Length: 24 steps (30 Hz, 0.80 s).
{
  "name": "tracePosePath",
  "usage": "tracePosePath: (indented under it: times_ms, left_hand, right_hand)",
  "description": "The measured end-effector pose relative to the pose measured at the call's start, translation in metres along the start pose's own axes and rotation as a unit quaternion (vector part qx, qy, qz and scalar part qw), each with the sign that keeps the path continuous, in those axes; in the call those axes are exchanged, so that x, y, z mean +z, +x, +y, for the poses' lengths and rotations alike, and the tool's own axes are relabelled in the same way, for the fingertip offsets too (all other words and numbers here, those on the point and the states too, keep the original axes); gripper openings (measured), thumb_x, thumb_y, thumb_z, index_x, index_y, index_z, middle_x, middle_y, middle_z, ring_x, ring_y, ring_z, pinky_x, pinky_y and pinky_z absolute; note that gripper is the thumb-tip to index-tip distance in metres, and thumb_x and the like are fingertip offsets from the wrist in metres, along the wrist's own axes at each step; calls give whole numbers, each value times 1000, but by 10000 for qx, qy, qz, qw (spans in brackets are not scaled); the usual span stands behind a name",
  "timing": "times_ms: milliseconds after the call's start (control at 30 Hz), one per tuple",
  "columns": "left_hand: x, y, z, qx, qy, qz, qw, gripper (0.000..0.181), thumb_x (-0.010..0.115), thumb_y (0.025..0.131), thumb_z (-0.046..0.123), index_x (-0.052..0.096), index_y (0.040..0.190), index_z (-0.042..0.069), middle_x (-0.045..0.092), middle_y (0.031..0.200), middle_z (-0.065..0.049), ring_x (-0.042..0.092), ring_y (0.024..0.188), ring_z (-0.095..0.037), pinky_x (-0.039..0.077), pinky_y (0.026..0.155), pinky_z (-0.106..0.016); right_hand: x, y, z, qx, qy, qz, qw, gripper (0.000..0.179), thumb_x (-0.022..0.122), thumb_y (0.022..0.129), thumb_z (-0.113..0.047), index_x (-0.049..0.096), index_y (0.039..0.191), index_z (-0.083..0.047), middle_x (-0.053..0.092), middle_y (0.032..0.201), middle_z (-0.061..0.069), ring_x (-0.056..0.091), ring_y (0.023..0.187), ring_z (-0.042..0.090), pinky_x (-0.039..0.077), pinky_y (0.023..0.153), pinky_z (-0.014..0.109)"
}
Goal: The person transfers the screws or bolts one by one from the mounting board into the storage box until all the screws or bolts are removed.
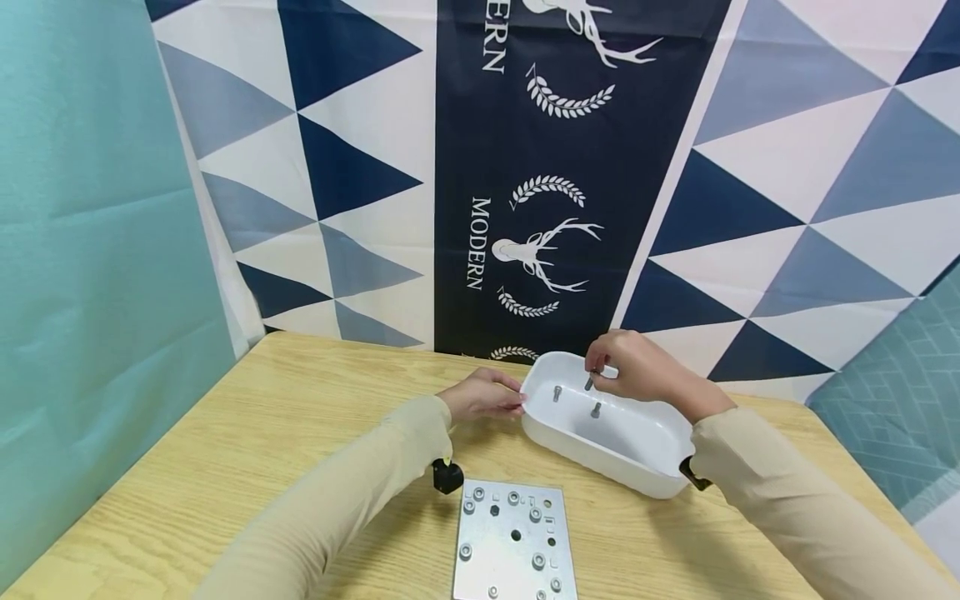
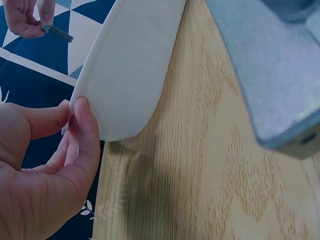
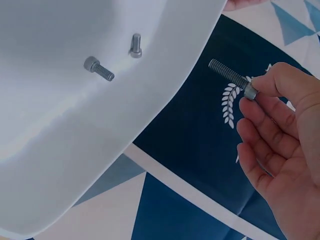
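My right hand (image 3: 280,130) pinches a socket head screw (image 3: 230,75) by its head between thumb and index finger, threaded end pointing away. In the head view that hand (image 1: 633,367) is over the far side of a white plastic tray (image 1: 592,450). Two more screws lie inside the tray: one (image 3: 99,68) and another (image 3: 136,46) near it in the right wrist view. The left hand (image 1: 486,395) holds the tray's left end, and the left wrist view shows thumb and fingers (image 2: 82,135) pinching its rim (image 2: 92,65).
A metal plate (image 1: 513,533) with holes and several socket head screws in it lies on the wooden table (image 1: 345,400), nearer to me than the tray. Behind the table hangs a patterned cloth (image 1: 360,167). A teal curtain (image 1: 97,250) stands at the left.
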<state>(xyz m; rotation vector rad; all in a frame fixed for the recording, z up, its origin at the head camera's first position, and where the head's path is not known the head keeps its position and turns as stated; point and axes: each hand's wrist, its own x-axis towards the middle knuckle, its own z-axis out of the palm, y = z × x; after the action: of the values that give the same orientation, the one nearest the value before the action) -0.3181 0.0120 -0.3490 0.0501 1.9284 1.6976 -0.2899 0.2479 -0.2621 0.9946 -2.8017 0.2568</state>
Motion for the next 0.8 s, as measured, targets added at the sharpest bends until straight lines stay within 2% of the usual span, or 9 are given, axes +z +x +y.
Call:
tracePosePath:
  times_ms: [333, 500, 667, 800]
  left_hand:
    - [0, 2, -1, -16, -43, 0, 10000, 23, 62, 90, -1, 62, 112, -4, 62, 78, -7, 61, 66, -12, 57, 95, -35]
    - [1, 2, -2, -41, -65, -50, 10000, 23, 62, 90, -1, 62, 113, -5, 62, 79, -7, 61, 68, -12, 55, 98, -36]
    - [1, 2, -1, 21, -81, -42, 10000, 22, 62, 90, -1, 61, 112, -5, 62, 77, -7, 61, 67, -12, 55, 98, -37]
    - [0, 1, 0, 34, -76, -37, 10000, 23, 61, 90, -1, 61, 113, -6, 61, 77, -7, 61, 65, -11, 55, 98, -36]
  right_hand:
    - [10, 3, 16, 252, 92, -115, 9996, 11, 70, 79, -4, 73, 88, -9, 71, 84, 3, 65, 78, 20, 61, 74, 38]
    - [14, 1, 23, 263, 10, -87, 9996, 16, 69, 80, -1, 73, 95, -5, 73, 93, 9, 67, 87, 25, 61, 78, 41]
    - [13, -1, 23, 293, 22, -141, 9995, 23, 70, 80, 1, 71, 103, -3, 71, 104, 14, 67, 94, 30, 60, 81, 43]
    - [14, -5, 18, 332, -39, -239, 9992, 26, 72, 80, -1, 70, 105, -6, 71, 105, 12, 66, 94, 27, 60, 81, 41]
